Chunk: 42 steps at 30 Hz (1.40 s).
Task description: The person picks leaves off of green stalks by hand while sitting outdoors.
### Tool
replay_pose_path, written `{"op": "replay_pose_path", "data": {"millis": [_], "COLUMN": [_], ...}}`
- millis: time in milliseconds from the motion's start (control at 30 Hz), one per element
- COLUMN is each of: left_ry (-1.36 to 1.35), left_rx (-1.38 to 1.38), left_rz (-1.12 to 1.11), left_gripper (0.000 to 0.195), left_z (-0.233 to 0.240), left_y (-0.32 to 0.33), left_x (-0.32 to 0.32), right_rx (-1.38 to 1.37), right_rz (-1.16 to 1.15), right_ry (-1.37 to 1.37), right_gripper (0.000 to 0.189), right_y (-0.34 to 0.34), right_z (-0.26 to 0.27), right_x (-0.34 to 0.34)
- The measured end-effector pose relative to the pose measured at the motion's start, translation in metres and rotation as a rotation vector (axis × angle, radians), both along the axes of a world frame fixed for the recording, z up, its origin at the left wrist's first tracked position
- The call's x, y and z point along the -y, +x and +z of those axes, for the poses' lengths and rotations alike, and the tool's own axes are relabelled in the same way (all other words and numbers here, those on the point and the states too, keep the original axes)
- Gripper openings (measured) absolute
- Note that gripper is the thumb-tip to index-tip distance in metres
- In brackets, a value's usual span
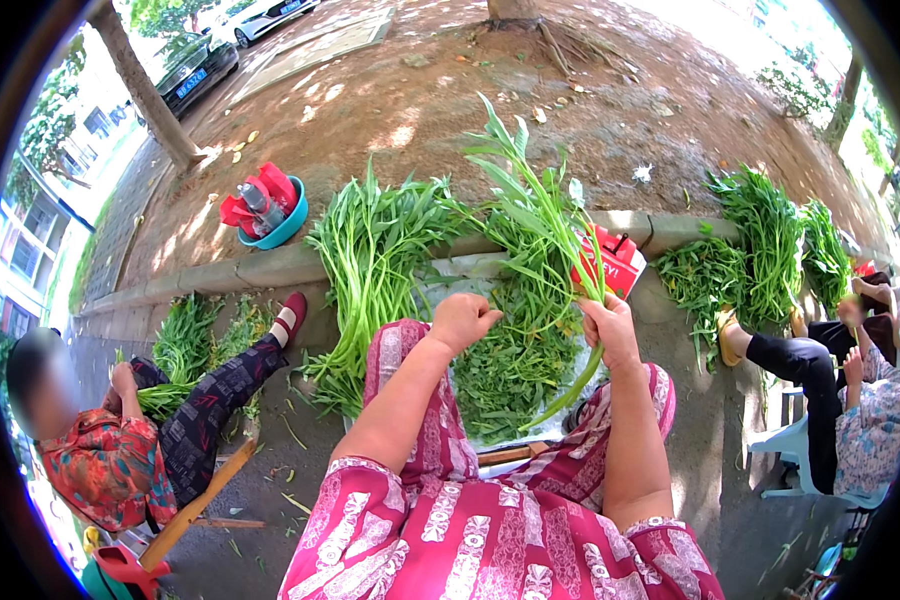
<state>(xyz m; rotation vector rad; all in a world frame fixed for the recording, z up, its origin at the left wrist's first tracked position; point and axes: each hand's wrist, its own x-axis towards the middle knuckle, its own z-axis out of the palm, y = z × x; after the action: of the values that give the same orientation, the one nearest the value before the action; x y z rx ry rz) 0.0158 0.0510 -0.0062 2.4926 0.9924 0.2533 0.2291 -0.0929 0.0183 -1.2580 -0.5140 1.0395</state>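
My right hand [613, 330] is closed around the stems of a bunch of water spinach [544, 202]. Its leafy tops point up and away from me, and the cut stem ends hang below my fist. My left hand [465, 322] is curled with nothing visible in it, to the left of the bunch and apart from it. Beneath both hands, between my knees, lies a heap of loose leafy greens [517, 375] on a pale sheet [469, 268]. A large pile of long-stemmed water spinach [367, 270] rests beside my left knee.
A red box or bag [619, 262] bearing writing stands behind my right hand, by the stone kerb [217, 276]. A teal basin [281, 231] holds red bags and a bottle. Seated people work at left [112, 450] and right [870, 420], near more greens [757, 232].
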Motion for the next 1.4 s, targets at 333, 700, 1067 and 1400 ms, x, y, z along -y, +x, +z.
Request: {"op": "replay_pose_path", "data": {"millis": [333,700,1067,1400], "left_ry": [0.068,0.261,0.200,0.189], "left_rx": [0.242,0.525,0.528,0.590], "left_rz": [-0.034,0.273,0.168,0.141], "left_gripper": [0.017,0.057,0.021,0.011], "left_z": [-0.023,0.007,-0.009,-0.014], "left_y": [-0.004,-0.006,-0.011,-0.015], "left_x": [-0.005,-0.006,-0.017,-0.021], "right_rx": [-0.009,0.029,0.033,0.011], "right_rz": [0.022,0.030,0.073,0.056], "right_ry": [0.000,-0.005,-0.011,-0.007], "right_gripper": [0.007,0.008,0.008,0.006], "right_y": [-0.002,-0.003,-0.004,0.000], "right_z": [-0.001,0.001,0.000,0.003], "right_x": [-0.004,-0.003,-0.003,-0.002]}}
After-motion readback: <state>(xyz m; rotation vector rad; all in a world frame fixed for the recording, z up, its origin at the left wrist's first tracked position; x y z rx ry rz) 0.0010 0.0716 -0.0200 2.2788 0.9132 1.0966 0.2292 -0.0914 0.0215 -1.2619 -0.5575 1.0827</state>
